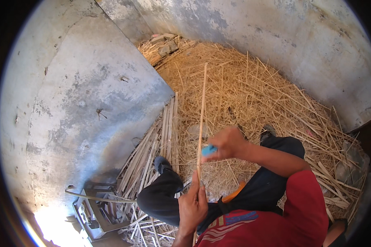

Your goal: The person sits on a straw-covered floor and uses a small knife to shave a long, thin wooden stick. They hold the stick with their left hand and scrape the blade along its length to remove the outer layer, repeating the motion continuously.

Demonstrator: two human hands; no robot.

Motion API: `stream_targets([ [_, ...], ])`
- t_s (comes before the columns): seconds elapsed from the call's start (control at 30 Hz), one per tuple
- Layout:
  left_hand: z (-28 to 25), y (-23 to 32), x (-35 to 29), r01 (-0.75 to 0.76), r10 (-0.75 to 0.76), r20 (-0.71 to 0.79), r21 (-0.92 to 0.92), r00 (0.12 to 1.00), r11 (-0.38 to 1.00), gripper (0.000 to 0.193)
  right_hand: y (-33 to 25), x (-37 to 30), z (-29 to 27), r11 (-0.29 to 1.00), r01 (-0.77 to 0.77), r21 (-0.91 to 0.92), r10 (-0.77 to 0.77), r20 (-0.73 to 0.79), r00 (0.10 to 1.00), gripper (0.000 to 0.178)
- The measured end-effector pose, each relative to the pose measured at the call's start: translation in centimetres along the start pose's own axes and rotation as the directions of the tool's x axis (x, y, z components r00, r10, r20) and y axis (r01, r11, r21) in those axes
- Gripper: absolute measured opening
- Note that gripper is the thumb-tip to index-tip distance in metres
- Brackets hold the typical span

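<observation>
A long, thin, pale strip of split wood or bamboo [203,107] points away from me over the straw. My left hand [192,208] is closed around its near end, low in front of my body. My right hand [228,142] is a closed fist beside the strip's right side, somewhat farther off. From that fist a small blue object [209,150] sticks out against the strip. It is slightly blurred, so its kind is unclear, and no blade shows.
Straw-like shavings [235,90] cover the ground. A bundle of pale strips [167,127] lies left of my feet, near a metal frame [99,212] and a thin hose or rod [99,198]. An orange object [234,192] sits between my legs. Weathered walls [70,103] stand around; stones [168,48] lie at the back.
</observation>
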State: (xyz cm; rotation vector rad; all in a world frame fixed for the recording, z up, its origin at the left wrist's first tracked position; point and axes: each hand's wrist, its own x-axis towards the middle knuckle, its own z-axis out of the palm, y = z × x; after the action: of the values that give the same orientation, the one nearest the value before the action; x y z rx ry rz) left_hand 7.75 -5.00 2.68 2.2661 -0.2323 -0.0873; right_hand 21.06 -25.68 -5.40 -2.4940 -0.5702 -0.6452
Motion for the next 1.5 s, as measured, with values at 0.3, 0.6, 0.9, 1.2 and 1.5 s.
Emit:
stream_targets([
  [0.3, 0.2, -1.7, -1.0, 0.070, -0.070, -0.005, -0.087, 0.998, 0.994, 0.044, -2.0, -0.7, -0.1, 0.990, 0.125, 0.064, -0.132, 0.114, 0.985, 0.067],
  [0.6, -0.3, -0.6, -1.7, 0.221, -0.208, 0.112, -0.120, 0.972, 0.968, 0.042, -1.0, -0.4, 0.1, 0.993, -0.055, 0.100, 0.029, 0.251, 0.968, 0.071],
  [0.9, 0.0, -0.9, -2.1, 0.211, -0.185, 0.125, -0.243, 0.975, 0.947, 0.043, 2.5, 1.3, 1.1, 0.997, -0.070, 0.035, 0.067, 0.083, 0.994, 0.068],
  [1.2, 0.0, -2.2, -3.5, 0.169, -0.155, 0.081, -0.209, 0.985, 0.963, 0.045, 0.9, 0.2, 1.3, 0.998, 0.039, 0.043, -0.043, 0.091, 0.995, 0.069],
  [1.5, -0.8, -0.7, -5.8, 0.217, -0.161, 0.226, -0.254, 0.961, 0.943, 0.047, 14.0, 3.7, 0.7, 0.927, -0.258, -0.274, 0.283, 0.056, 0.958, 0.078],
])
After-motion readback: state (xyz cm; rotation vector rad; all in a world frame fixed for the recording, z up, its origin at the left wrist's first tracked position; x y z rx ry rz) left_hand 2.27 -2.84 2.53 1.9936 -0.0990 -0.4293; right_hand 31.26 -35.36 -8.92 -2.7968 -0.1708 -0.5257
